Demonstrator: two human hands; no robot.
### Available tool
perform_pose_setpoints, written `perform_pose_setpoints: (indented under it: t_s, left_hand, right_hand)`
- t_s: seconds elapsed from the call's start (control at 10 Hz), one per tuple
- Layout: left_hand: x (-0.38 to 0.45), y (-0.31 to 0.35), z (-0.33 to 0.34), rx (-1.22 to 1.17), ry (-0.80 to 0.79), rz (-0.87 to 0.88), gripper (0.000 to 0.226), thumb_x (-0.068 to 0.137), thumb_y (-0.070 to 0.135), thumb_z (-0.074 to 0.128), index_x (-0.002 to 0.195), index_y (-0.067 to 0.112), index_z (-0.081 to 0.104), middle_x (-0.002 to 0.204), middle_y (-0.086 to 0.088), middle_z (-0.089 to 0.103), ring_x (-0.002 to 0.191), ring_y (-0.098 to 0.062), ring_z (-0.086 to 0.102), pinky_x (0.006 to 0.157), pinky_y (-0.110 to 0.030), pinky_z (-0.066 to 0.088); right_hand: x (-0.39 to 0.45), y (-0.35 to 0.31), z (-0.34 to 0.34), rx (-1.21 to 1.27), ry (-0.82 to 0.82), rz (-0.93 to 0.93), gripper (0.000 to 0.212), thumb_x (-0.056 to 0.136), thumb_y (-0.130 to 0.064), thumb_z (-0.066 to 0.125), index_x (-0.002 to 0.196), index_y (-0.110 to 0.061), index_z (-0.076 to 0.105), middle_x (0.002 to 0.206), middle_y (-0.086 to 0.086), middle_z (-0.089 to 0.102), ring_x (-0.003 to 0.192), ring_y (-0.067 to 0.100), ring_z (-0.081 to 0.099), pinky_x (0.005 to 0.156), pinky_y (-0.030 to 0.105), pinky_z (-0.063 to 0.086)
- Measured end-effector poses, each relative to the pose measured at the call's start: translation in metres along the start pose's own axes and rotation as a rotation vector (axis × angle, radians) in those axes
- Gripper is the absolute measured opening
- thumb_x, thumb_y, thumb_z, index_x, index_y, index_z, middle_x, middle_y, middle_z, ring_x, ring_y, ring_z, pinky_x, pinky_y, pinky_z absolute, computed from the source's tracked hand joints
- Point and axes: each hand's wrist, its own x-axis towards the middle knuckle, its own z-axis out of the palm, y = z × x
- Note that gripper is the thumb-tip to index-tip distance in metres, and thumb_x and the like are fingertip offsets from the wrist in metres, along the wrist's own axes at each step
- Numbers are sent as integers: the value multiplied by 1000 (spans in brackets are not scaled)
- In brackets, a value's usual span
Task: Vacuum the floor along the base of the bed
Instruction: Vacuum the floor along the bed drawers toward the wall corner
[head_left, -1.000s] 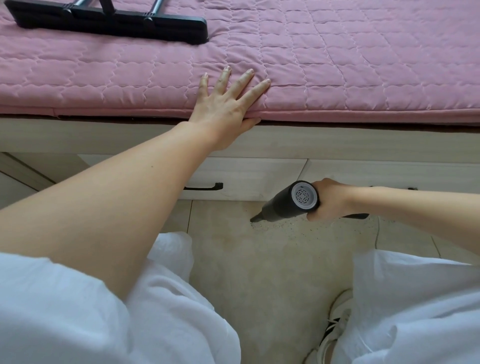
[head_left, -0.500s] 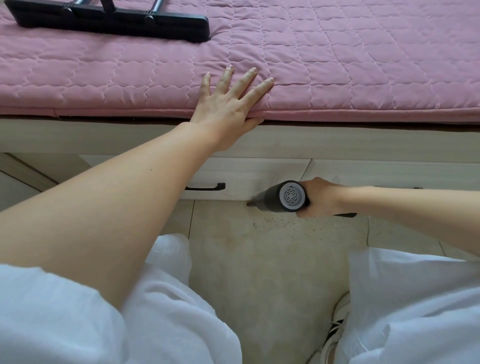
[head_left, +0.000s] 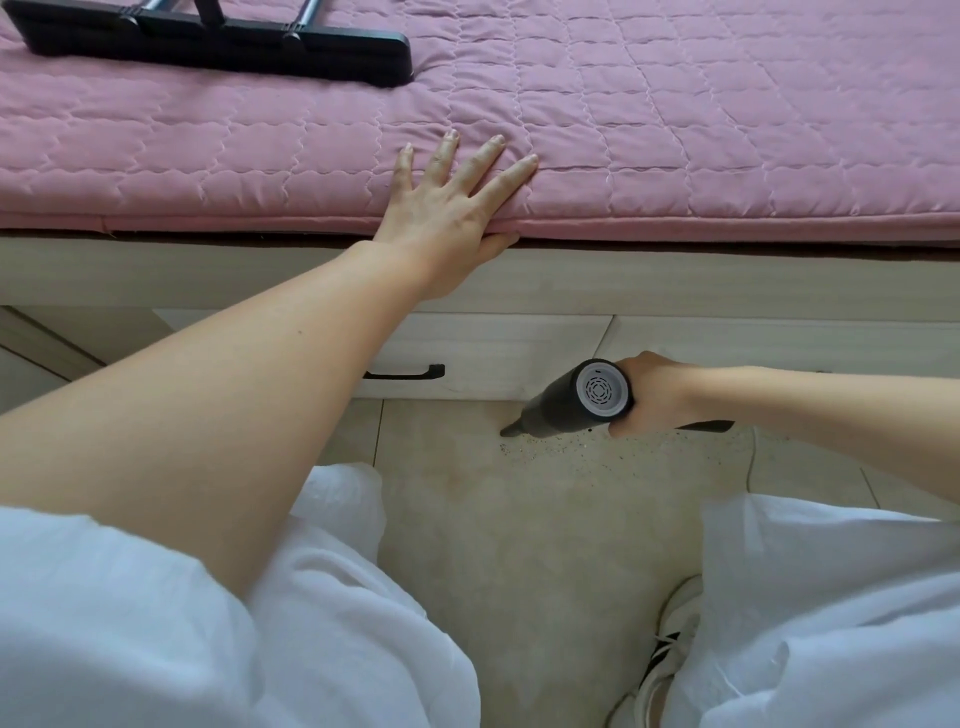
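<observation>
Drawer handle (head_left: 404, 372) sits on the bed base (head_left: 675, 283), and I place everything from it. Up and left of it, a black bar stand (head_left: 218, 36) lies on the pink mattress pad (head_left: 727, 130). Just above it my left hand (head_left: 447, 218) rests flat on the pad's edge, fingers (head_left: 488, 156) straight and spread, holding nothing. Right of the handle, my right hand (head_left: 649, 397) grips the handheld vacuum (head_left: 576, 402), fingers curled round its body, its nozzle tip (head_left: 510, 430) at the floor (head_left: 545, 519) near the drawer front. Dark specks (head_left: 582, 449) lie below and right of the tip. My worry: sweeping too fast could scatter grit, or the nozzle could knock the drawer.
</observation>
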Motion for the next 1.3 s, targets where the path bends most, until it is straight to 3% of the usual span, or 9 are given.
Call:
perform_pose_setpoints:
  t_s: [0.2,0.3,0.4,0.6,0.7,0.8,1.3]
  left_hand:
    - [0,1,0,-5,-3,-4,66,98,57,31,153,43,-3,164,5,0,150,-33,-1,116,-63,3]
    - [0,1,0,-2,-2,-6,66,98,57,31,153,43,-3,164,5,0,150,-34,-1,116,-63,3]
    - [0,0,0,-2,-1,-6,66,99,57,31,153,43,-4,164,5,-1,150,-34,-1,116,-63,2]
    - [0,0,1,-7,2,-2,66,98,57,32,153,43,-3,164,5,0,150,-34,-1,116,-63,2]
    - [1,0,1,-9,4,2,66,98,57,32,153,43,-2,164,4,0,150,-34,-1,116,-63,3]
    - [1,-1,1,-11,3,2,66,98,57,32,153,43,-3,164,4,0,150,-34,-1,116,-63,2]
    - [1,-2,1,-13,14,7,66,98,57,33,154,42,0,164,4,1,150,-34,0,116,-63,3]
  right_hand:
    - [-6,4,-2,15,-10,29,24,71,-23,72,80,-29,51,77,-8,59,70,11,58,58,20,45]
    - [-7,5,-3,13,6,27,22,71,-22,71,88,-22,56,81,-2,62,72,15,59,61,23,47]
    - [-7,5,-2,18,13,9,21,72,-21,70,78,-27,51,77,-3,61,65,11,56,55,21,44]
    - [-6,3,-2,39,-8,-10,22,75,-21,70,85,-26,51,76,-6,59,65,8,55,54,18,43]
    - [-5,1,-2,45,-20,-3,29,74,-22,72,97,-23,54,86,-3,62,78,15,60,66,23,51]
    - [-7,1,-3,38,-24,11,30,73,-23,73,97,-23,53,86,-4,61,82,17,60,68,24,48]
    - [-12,1,-1,-25,-69,-5,19,71,-20,70,72,-21,51,69,-5,56,63,12,53,53,19,41]
